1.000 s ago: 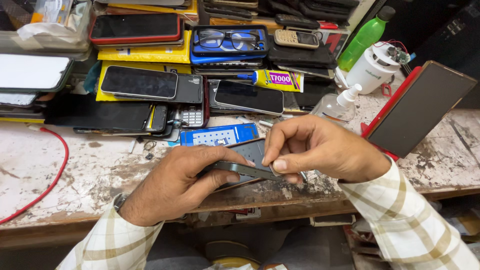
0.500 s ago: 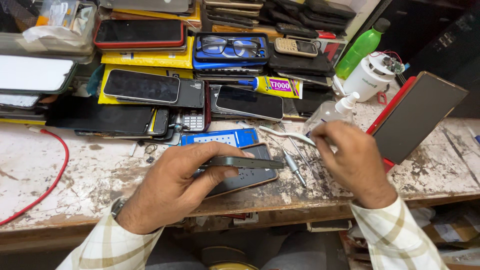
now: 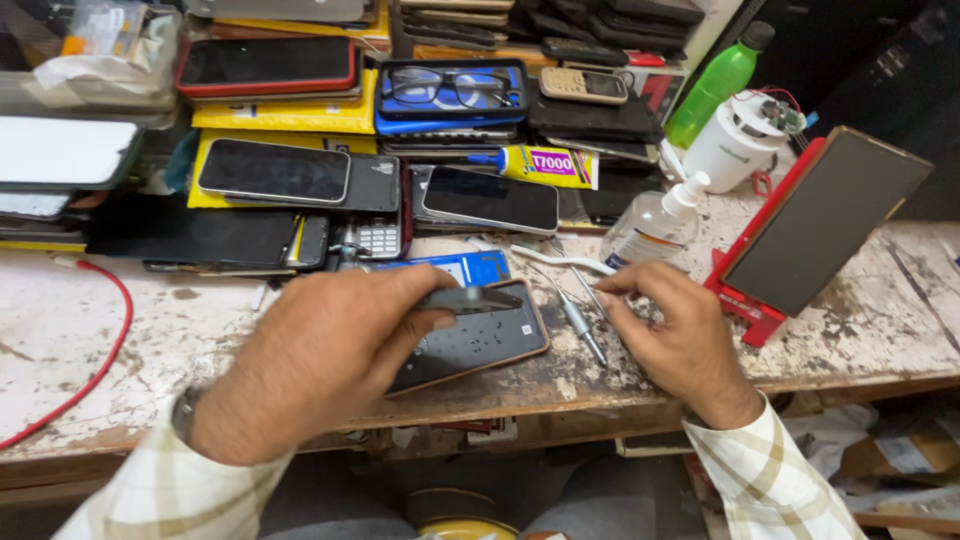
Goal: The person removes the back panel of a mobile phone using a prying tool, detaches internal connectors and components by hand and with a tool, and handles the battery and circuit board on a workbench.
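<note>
left hand [image 3: 330, 360] gripped a thin dark panel [image 3: 470, 299] in its fingers, over an opened phone [image 3: 475, 343] (on the table [image 3: 80, 340]); right hand [image 3: 675, 335] fingers pinched at a screwdriver [image 3: 580, 325].

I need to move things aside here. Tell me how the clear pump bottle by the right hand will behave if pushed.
The clear pump bottle stands upright, tall and narrow, so a push near its white pump top would probably tip it. It looks partly filled, so likely light. The worn, gritty bench may stop it sliding, which makes toppling likelier.

At frame centre we see the flat rectangular phone body [image 3: 470, 345] on the worn wooden bench [image 3: 60, 330], the slim metal screwdriver [image 3: 580, 325] just right, the stacked phones [image 3: 275, 170] behind.
</note>
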